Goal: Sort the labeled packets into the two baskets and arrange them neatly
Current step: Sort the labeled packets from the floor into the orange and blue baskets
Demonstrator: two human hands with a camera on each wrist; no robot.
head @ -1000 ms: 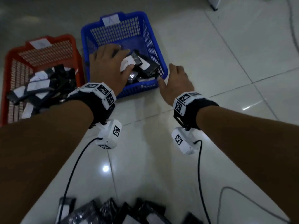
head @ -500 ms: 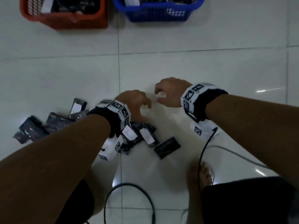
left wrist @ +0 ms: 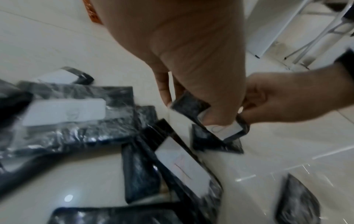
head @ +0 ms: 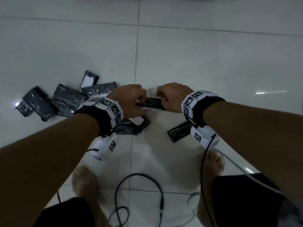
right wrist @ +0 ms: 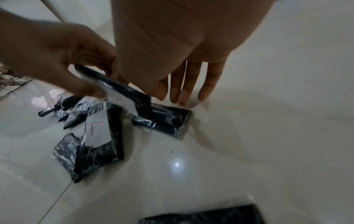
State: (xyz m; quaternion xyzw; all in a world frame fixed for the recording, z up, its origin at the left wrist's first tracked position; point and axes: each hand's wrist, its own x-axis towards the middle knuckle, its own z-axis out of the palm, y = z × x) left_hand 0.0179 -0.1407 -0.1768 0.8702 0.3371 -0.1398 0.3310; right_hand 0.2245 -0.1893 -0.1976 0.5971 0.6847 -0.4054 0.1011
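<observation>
- While both hands share one flat black plastic-wrapped packet with a white label (head: 153,103), lifted above the white tiled floor (head: 213,63), its slick film could slip.
- Left hand (head: 131,99) pinches the label end; right hand (head: 172,96) nips the other edge with thumb and forefinger, remaining fingers straight.
- Loose packets (head: 65,99) lie nearby, so a neighbour might snag.
- Baskets are out of view; blur hides the held label's letter.
</observation>
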